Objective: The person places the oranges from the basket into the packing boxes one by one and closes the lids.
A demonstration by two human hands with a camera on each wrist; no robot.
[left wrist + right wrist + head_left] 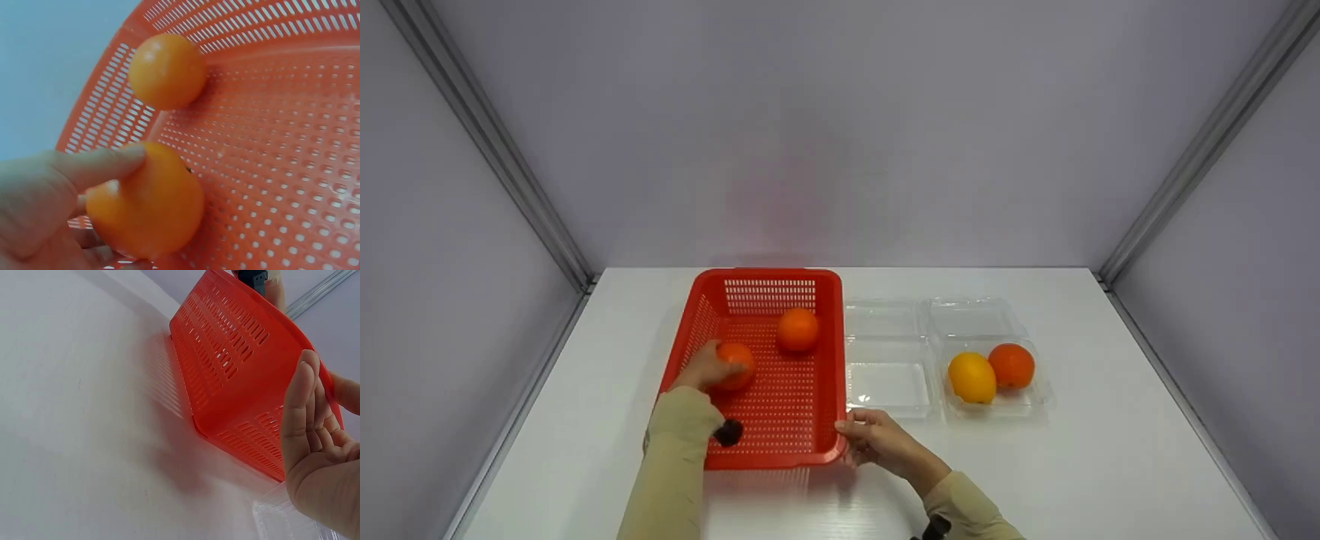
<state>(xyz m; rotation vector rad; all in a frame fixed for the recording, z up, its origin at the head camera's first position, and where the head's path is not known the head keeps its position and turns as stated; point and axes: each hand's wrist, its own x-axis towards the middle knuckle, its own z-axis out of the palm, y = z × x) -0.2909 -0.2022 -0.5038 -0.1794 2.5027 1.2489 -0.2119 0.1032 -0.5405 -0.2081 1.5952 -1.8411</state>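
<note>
Inside a red plastic basket (831, 360), my left hand (706, 367) grips an orange (737, 366). The left wrist view shows the thumb across the top of this orange (152, 205) and the fingers partly hidden beneath it. A second orange (798, 330) lies farther back in the basket, apart from the hand. My right hand (881, 442) pinches the basket's near right corner. In the right wrist view its thumb is over the rim and its fingers (296, 419) lie along the outer wall of the basket (225, 354).
Right of the basket stand clear plastic clamshell boxes (889, 386) with lids folded back. The rightmost box (1020, 405) holds a yellow-orange fruit (972, 377) and a redder orange (1012, 366). Grey panels (840, 150) enclose the white table (1110, 450) at the back and sides.
</note>
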